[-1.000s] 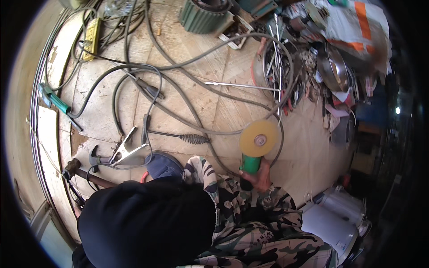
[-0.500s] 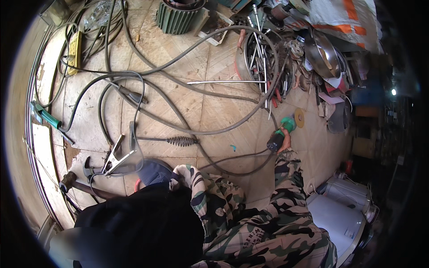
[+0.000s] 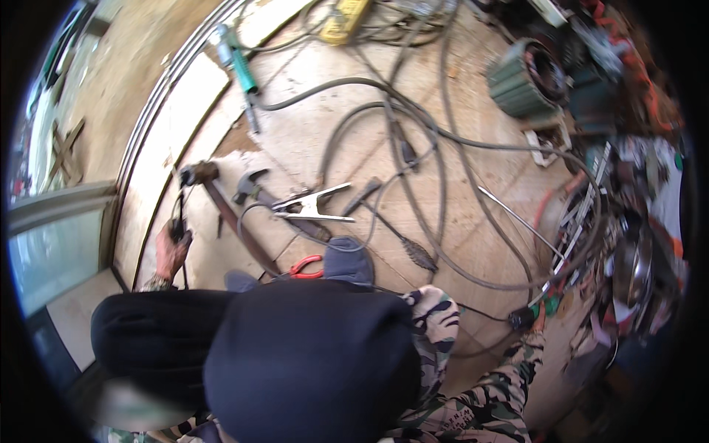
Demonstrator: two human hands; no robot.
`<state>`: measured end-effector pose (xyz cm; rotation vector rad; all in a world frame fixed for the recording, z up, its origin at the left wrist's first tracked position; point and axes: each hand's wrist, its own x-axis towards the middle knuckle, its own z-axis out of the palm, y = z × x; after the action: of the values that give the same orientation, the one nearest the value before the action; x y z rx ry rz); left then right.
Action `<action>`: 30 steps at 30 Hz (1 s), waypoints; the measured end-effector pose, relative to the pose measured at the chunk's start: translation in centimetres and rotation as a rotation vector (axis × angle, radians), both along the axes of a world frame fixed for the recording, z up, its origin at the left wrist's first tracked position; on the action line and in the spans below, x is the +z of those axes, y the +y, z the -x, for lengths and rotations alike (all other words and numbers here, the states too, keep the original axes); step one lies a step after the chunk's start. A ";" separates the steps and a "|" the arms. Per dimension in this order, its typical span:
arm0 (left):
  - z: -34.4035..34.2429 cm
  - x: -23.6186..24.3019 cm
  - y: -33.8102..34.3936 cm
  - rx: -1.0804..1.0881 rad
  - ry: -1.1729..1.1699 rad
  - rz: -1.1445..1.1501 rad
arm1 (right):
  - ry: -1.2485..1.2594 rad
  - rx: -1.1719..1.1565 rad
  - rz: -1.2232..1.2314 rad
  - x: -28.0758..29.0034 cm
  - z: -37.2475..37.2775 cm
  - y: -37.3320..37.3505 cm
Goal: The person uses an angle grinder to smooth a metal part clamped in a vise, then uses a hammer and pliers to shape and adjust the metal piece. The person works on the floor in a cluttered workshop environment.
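My right hand (image 3: 539,323) is closed round a green and black angle grinder (image 3: 523,317) low on the floor at the right, its cable running left. At the left, my left hand (image 3: 171,252) is closed on a dark, thin cord-like thing (image 3: 178,227), too blurred to name surely. Just beyond that hand stands the head of a sledgehammer (image 3: 199,173), its brown handle slanting toward my feet. Beside it lie a claw hammer (image 3: 252,183) and a metal earth clamp (image 3: 314,204). Red-handled pliers (image 3: 306,267) rest by my shoe (image 3: 348,260).
Thick cables (image 3: 443,136) loop across the tiled floor. A chipping hammer (image 3: 418,253) with a coiled handle, a green electrode holder (image 3: 240,70) and a yellow power strip (image 3: 344,21) lie about. A ribbed green motor housing (image 3: 517,83) and heaped tools (image 3: 583,214) line the right.
The view has swung to the left, bringing the doorway and my left hand into sight with the dark cord-like thing. My right hand still grips the angle grinder.
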<state>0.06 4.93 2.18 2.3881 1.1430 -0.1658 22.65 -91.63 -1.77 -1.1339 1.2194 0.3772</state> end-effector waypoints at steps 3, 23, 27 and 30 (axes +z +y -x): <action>0.2 1.0 -0.2 -0.010 0.019 -0.092 | -0.047 0.029 0.277 0.4 -0.7 3.5; -0.5 -0.1 -2.8 0.123 -0.314 -0.030 | -0.494 1.943 1.078 1.6 -6.1 44.1; 0.4 1.9 -3.0 0.103 -0.407 -0.159 | -0.390 2.076 1.154 1.2 -6.9 43.4; 1.2 5.4 -4.0 0.134 -0.413 -0.157 | -0.354 2.176 1.028 0.6 -6.6 42.3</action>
<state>-1.17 0.93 7.56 2.3157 1.1393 0.4566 29.30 -49.30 -1.17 -2.9225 -0.8260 1.0532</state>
